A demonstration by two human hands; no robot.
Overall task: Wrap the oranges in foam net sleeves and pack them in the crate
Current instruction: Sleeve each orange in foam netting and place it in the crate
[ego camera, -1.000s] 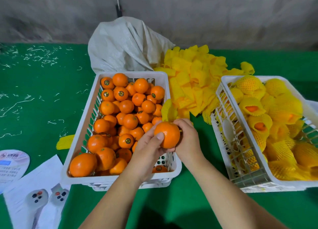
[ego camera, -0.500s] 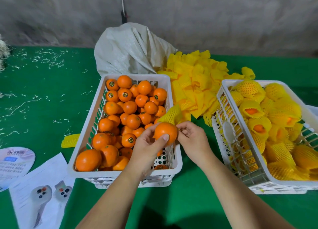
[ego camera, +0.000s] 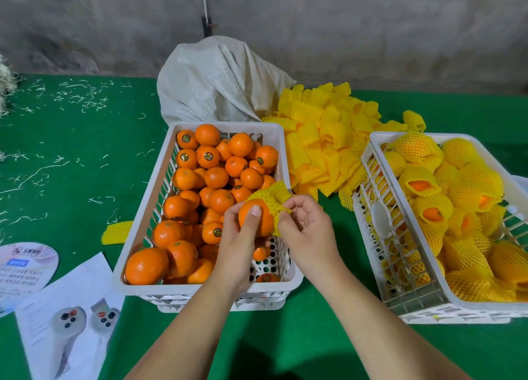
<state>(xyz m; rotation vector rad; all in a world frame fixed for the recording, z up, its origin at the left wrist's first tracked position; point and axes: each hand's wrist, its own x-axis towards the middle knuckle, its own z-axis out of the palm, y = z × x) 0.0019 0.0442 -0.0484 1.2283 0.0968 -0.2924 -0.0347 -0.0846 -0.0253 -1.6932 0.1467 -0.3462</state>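
Crates come first: my right-hand crate [ego camera: 371, 142], near the table's right edge, is heaped with netted fruit, and the left crate [ego camera: 134, 271], mid-table, holds the bare oranges [ego camera: 215, 177], filled toward its far end and thin at the near right corner. Between their far ends lies the pile of sleeves [ego camera: 323, 139], spilling from a sack [ego camera: 211, 82] at the back.

My left hand [ego camera: 234, 254] grips one orange [ego camera: 253, 221] above the left crate's near right corner, thumb pressed on its face. My right hand [ego camera: 307, 231] pinches the rim of a sleeve [ego camera: 271, 195] that caps only the orange's far, upper side.

Handling, as I judge it: the orange is firm, fairly weighty and smooth-skinned, so a round cradle in the palm suits it — no need to squeeze. The sleeve is nearly weightless, soft and stretchy, and the mesh could tear if yanked from one strand. Best to take it at the open rim, spread it there and roll it down — then shift my left fingers clear so the net can pass under them.
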